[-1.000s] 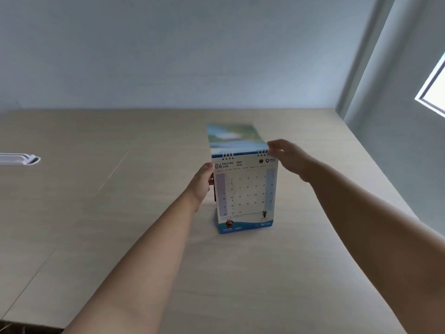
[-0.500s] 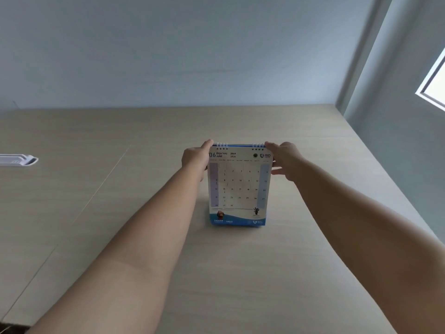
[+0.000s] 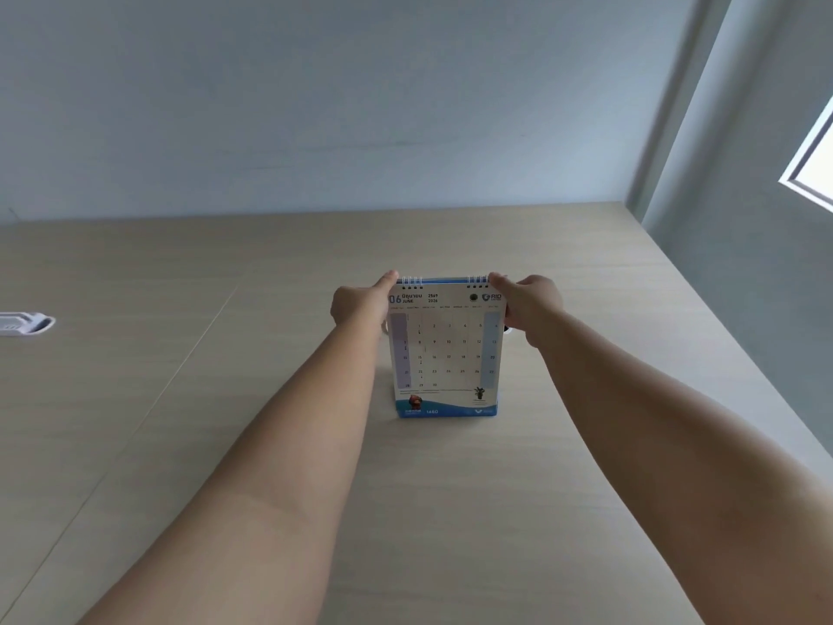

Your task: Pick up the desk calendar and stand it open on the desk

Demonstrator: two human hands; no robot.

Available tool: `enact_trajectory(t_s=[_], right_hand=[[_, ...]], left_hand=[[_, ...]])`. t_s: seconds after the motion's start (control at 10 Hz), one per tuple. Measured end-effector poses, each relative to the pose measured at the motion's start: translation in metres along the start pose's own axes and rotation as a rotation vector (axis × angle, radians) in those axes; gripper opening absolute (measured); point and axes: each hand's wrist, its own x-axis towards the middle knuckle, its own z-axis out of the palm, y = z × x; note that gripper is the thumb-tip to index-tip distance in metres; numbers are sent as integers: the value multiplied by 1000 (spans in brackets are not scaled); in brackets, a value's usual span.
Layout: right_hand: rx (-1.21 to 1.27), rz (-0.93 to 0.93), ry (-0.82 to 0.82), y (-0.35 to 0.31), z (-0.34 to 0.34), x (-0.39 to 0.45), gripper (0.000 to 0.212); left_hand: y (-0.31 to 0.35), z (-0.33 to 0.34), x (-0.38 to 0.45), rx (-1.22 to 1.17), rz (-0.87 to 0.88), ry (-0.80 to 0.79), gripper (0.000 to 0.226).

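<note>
Head view, looking forward and down along both of my bare forearms, which reach out from the bottom corners toward the middle of the frame.

The calendar (image 3: 446, 349) stands upright on the desk (image 3: 225, 399), in the middle of the frame, its printed face turned toward me. Its bottom edge, a blue band, rests on the wood. A white wire spiral runs along the top edge. The page shows "06 JUNE 2026" with a grid of dates up to 30, a pale tinted column down each side, and small pictures near the bottom.

My left hand (image 3: 360, 302) is closed on the calendar's top left corner, with a fingertip lying on the top edge beside the spiral. My right hand (image 3: 529, 304) is closed on the top right corner and upper right edge, thumb on top by the spiral. The fingers behind the page are hidden, so I cannot tell how they sit at the back. How far the base is spread behind the page is also hidden.

The desk is pale wood with a thin seam running diagonally on the left. At the far left edge lies a small white object (image 3: 25, 323), well apart from the calendar. Behind the desk is a plain grey-blue wall (image 3: 360, 106). A bright window (image 3: 816, 160) corner shows at the right edge.
</note>
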Motion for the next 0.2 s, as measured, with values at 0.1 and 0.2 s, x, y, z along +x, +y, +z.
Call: enact_trajectory(t_s=[0.1,0.2], right_hand=[[-23,41,-45,0,-1,8,46],[-22,2,-40,3,1,10,60]], left_hand=[[2,2,3,49,16,-46,53],[0,-4,1,95,89,-72,63]])
